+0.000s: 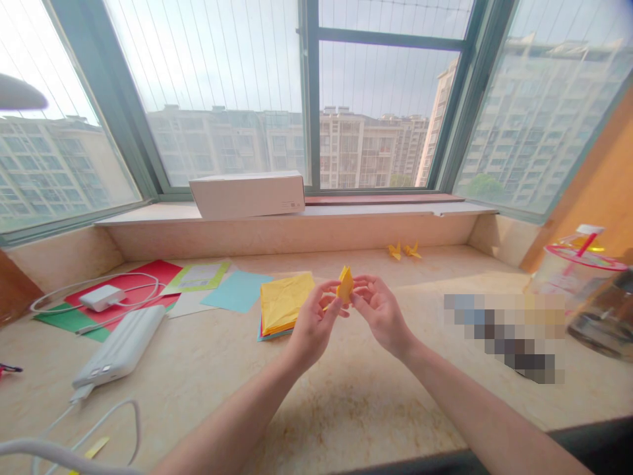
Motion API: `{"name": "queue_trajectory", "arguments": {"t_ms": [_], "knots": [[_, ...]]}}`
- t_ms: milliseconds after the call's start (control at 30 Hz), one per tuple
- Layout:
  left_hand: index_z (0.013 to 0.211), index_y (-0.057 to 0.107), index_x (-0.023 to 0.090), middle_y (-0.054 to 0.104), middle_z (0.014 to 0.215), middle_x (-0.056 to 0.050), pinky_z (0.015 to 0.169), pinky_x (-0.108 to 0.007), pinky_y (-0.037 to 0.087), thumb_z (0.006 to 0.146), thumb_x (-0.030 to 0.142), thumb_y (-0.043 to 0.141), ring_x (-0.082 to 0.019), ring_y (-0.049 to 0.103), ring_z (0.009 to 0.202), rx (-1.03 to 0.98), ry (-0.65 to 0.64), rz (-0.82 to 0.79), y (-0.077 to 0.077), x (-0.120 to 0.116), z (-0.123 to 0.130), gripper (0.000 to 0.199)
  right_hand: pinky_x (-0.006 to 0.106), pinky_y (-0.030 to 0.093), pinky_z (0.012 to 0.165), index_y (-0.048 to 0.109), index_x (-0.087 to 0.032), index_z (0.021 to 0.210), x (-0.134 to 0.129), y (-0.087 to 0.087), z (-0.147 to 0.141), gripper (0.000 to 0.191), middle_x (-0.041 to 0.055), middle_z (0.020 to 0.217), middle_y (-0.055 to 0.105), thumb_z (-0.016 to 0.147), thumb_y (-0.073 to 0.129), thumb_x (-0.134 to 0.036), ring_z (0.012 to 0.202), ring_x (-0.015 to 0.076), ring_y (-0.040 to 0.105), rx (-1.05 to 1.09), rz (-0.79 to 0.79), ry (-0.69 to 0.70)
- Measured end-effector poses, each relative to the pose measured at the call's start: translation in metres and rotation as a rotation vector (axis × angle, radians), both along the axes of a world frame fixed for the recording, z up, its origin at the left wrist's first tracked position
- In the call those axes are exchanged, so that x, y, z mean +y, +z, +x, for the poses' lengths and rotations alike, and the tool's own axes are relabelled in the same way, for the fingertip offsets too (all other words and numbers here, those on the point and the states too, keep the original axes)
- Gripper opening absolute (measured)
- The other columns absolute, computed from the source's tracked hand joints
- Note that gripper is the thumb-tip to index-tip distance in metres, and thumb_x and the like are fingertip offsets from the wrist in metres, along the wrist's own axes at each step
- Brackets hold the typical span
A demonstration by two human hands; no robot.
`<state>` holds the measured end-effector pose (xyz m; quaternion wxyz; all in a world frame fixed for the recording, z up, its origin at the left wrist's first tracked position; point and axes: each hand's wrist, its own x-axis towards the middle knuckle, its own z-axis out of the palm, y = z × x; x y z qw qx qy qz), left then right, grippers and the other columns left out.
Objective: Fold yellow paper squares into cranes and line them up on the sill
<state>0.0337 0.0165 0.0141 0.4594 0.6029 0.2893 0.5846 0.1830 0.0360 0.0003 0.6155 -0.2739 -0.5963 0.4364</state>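
Observation:
Between my two hands is a small piece of folded yellow origami paper [345, 284], raised above the tabletop with a pointed end upward. My left hand [319, 316] pinches it from the left with thumb and fingers. From the other side, my right hand [378, 310] grips its right edge between thumb and fingertips. Just left of my left hand lies a stack of yellow paper [284, 300], with blue and red sheets beneath it. Two finished yellow paper cranes [394, 251] stand at the back, near the sill wall.
Coloured sheets, among them a light blue sheet [238, 290], lie to the left by a white charger [102, 298] and a white power bank [121, 346]. A white box [250, 194] rests on the sill. A plastic cup with a straw [568, 277] stands at right, near a blurred-out patch.

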Motion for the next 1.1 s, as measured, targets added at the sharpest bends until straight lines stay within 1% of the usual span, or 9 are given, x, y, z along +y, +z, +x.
{"name": "queue_trajectory", "arguments": {"t_ms": [133,233,333,433,533,700,867,1033,1100], "knots": [[0.115,0.054,0.022,0.063,0.107,-0.006,0.070,-0.030,0.058,0.087,0.036,0.065,-0.015,0.067,0.081,-0.028,-0.014,-0.001,-0.0048,0.0032,-0.0002,0.033,0.033,0.052,0.074,0.053,-0.028,0.108,-0.0008,-0.0002,0.0011,0.030,0.0007,0.093,0.066,0.085,0.068,-0.038,0.079,0.0165,0.065,-0.018,-0.017,0.012],[0.108,0.055,0.020,0.067,0.093,-0.004,0.071,-0.032,0.058,0.087,0.039,0.065,-0.017,0.067,0.081,-0.024,-0.036,-0.010,-0.0061,0.0048,-0.0010,0.030,0.033,0.052,0.072,0.055,-0.026,0.104,-0.0007,-0.0007,0.0019,0.027,0.0004,0.081,0.068,0.085,0.068,-0.040,0.076,0.0183,0.066,-0.046,-0.046,0.044],[0.100,0.055,0.018,0.069,0.082,-0.004,0.071,-0.033,0.057,0.087,0.042,0.065,-0.017,0.067,0.079,-0.018,-0.060,-0.011,-0.0057,0.0047,-0.0016,0.028,0.033,0.052,0.072,0.058,-0.025,0.099,-0.0005,-0.0007,0.0028,0.024,0.0006,0.081,0.068,0.083,0.070,-0.040,0.078,0.0186,0.065,-0.058,-0.028,0.043],[0.099,0.056,0.018,0.070,0.082,-0.003,0.070,-0.032,0.057,0.087,0.042,0.065,-0.017,0.068,0.077,-0.020,-0.061,-0.019,-0.0048,0.0034,-0.0015,0.028,0.033,0.052,0.073,0.060,-0.026,0.098,-0.0009,-0.0001,0.0035,0.022,0.0003,0.082,0.068,0.083,0.070,-0.038,0.079,0.0180,0.065,-0.071,0.000,0.070],[0.100,0.056,0.018,0.070,0.079,-0.003,0.070,-0.031,0.056,0.086,0.042,0.066,-0.017,0.069,0.072,-0.011,-0.056,-0.049,-0.0042,0.0022,-0.0016,0.029,0.033,0.052,0.070,0.060,-0.026,0.100,-0.0022,0.0012,0.0036,0.022,-0.0005,0.078,0.068,0.084,0.068,-0.039,0.073,0.0173,0.066,-0.074,-0.014,0.114],[0.095,0.058,0.018,0.070,0.073,-0.002,0.068,-0.030,0.055,0.082,0.043,0.071,-0.016,0.068,0.066,-0.031,-0.037,-0.099,-0.0029,0.0021,-0.0015,0.031,0.031,0.052,0.064,0.064,-0.024,0.092,-0.0033,0.0047,0.0020,0.024,0.0000,0.074,0.068,0.080,0.072,-0.043,0.067,0.0162,0.064,-0.045,-0.053,0.094],[0.093,0.059,0.017,0.072,0.076,-0.003,0.067,-0.030,0.055,0.079,0.038,0.074,-0.017,0.069,0.069,-0.140,-0.073,-0.138,0.0001,0.0010,0.0005,0.030,0.031,0.053,0.067,0.068,-0.023,0.079,-0.0009,0.0061,0.0022,0.019,0.0008,0.084,0.067,0.075,0.076,-0.039,0.072,0.0157,0.062,0.040,-0.084,0.114],[0.092,0.061,0.018,0.069,0.072,-0.001,0.070,-0.028,0.054,0.081,0.031,0.073,-0.012,0.066,0.066,-0.188,-0.140,-0.150,0.0021,-0.0028,0.0009,0.020,0.030,0.052,0.071,0.071,-0.025,0.079,-0.0005,0.0055,0.0056,0.005,0.0013,0.094,0.064,0.077,0.072,-0.029,0.082,0.0172,0.061,0.078,-0.077,0.156],[0.090,0.063,0.018,0.069,0.078,-0.002,0.070,-0.027,0.055,0.082,0.029,0.072,-0.012,0.065,0.067,-0.195,-0.161,-0.139,0.0026,-0.0040,0.0001,0.017,0.030,0.052,0.072,0.072,-0.025,0.078,-0.0012,0.0051,0.0068,0.003,0.0017,0.095,0.064,0.077,0.070,-0.028,0.084,0.0178,0.061,0.064,-0.071,0.153]]}}
